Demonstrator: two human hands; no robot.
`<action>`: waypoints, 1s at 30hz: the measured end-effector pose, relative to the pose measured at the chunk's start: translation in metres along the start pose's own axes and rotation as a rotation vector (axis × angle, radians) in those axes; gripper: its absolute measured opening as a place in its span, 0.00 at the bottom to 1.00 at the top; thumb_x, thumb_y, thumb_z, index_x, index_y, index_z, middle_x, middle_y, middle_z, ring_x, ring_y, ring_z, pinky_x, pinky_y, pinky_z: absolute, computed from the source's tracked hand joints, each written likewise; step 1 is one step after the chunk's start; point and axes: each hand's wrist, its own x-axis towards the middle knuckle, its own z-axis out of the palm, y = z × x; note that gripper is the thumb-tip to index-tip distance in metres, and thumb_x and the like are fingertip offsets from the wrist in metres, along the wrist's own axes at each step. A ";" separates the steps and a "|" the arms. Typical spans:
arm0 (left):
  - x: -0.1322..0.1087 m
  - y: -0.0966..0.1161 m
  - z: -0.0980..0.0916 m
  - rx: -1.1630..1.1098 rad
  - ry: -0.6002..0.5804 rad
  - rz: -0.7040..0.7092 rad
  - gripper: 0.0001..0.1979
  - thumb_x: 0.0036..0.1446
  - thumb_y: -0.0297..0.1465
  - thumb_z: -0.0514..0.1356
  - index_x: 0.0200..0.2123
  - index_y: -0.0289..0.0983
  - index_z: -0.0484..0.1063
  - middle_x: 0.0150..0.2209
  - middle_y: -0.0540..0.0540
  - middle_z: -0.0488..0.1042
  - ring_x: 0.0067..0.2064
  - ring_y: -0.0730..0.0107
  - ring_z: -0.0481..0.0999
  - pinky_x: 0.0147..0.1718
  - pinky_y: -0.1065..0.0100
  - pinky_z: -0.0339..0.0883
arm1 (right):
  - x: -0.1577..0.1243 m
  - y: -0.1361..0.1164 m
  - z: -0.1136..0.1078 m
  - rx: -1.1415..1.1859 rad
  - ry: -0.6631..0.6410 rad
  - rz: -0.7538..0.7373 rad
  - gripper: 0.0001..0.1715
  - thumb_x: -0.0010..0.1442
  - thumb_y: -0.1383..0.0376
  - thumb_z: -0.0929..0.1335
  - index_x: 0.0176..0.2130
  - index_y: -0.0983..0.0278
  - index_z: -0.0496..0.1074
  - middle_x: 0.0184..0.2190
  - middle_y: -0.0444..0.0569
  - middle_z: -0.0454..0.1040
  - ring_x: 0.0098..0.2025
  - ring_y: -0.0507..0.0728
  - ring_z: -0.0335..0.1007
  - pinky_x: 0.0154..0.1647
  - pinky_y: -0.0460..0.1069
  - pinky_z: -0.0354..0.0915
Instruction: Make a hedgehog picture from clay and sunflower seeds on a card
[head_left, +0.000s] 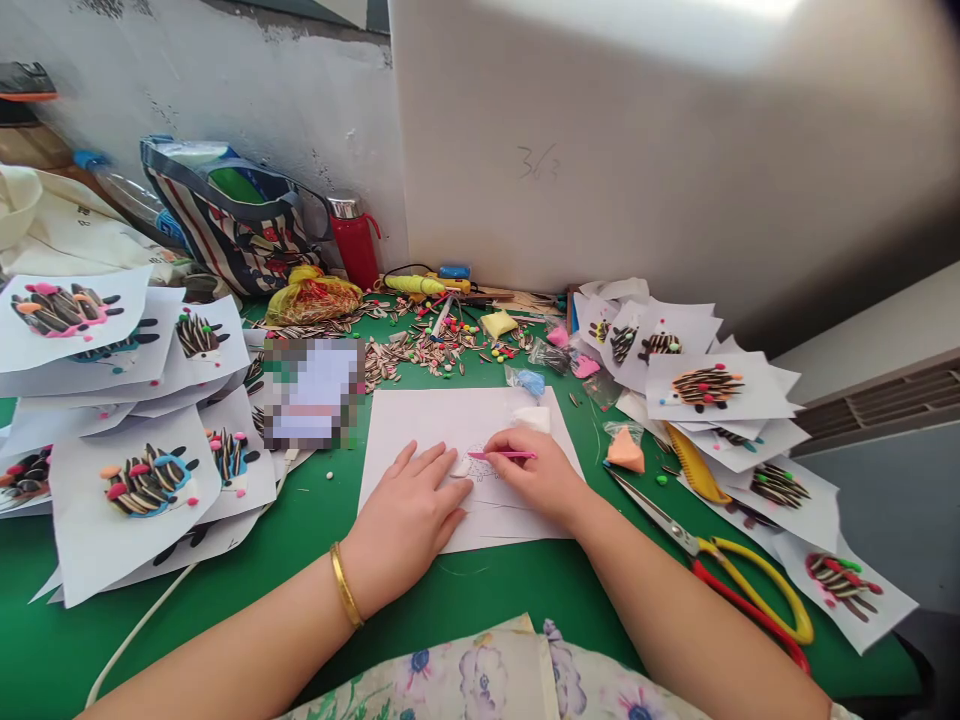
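Observation:
A sheet of white paper (409, 412) lies on the green table in front of me, bearing a small dotted outline drawing (480, 472). My left hand (412, 515) rests flat on the paper's left part, fingers spread, with a gold bangle at the wrist. In my right hand (536, 475) is a thin pink stick-like tool (491, 455), pinched so its tip points left over the drawing. A small white lump (461, 467), perhaps clay, sits between the tool tip and my left fingers. Just behind my right hand lies a white packet (532, 417).
Scissors (675, 530) lie right of my right arm, near orange clay (625, 450). Sheets with seed hedgehogs are stacked at left (135, 540) and right (750, 375). Loose seeds (420, 350) cover the back. A red flask (355, 245) stands by a bag (232, 225). A cable (161, 605) crosses the left side.

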 end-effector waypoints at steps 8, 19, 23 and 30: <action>-0.001 -0.002 0.006 0.042 0.021 -0.009 0.19 0.60 0.34 0.59 0.55 0.38 0.69 0.58 0.38 0.69 0.61 0.52 0.66 0.63 0.46 0.55 | 0.001 0.003 -0.003 0.037 -0.080 0.053 0.10 0.60 0.63 0.67 0.40 0.59 0.78 0.40 0.48 0.79 0.43 0.57 0.73 0.45 0.51 0.67; -0.001 -0.001 0.007 0.025 0.013 -0.024 0.21 0.60 0.34 0.59 0.56 0.37 0.68 0.58 0.38 0.69 0.61 0.52 0.65 0.63 0.47 0.54 | 0.003 0.002 -0.006 0.135 -0.032 0.066 0.11 0.60 0.61 0.68 0.41 0.59 0.79 0.41 0.49 0.78 0.45 0.57 0.72 0.48 0.52 0.67; -0.001 -0.001 0.008 0.004 0.025 -0.024 0.21 0.60 0.35 0.59 0.56 0.39 0.68 0.59 0.38 0.69 0.62 0.52 0.65 0.63 0.47 0.53 | 0.002 -0.002 -0.013 0.170 -0.087 0.079 0.15 0.60 0.59 0.67 0.44 0.60 0.78 0.44 0.51 0.77 0.47 0.59 0.73 0.51 0.54 0.67; -0.001 -0.002 0.006 0.019 0.014 -0.019 0.20 0.61 0.34 0.59 0.56 0.38 0.68 0.58 0.38 0.69 0.62 0.52 0.65 0.63 0.46 0.53 | 0.000 0.001 -0.024 0.342 -0.105 0.141 0.20 0.59 0.57 0.69 0.50 0.60 0.76 0.50 0.53 0.76 0.50 0.60 0.73 0.54 0.56 0.66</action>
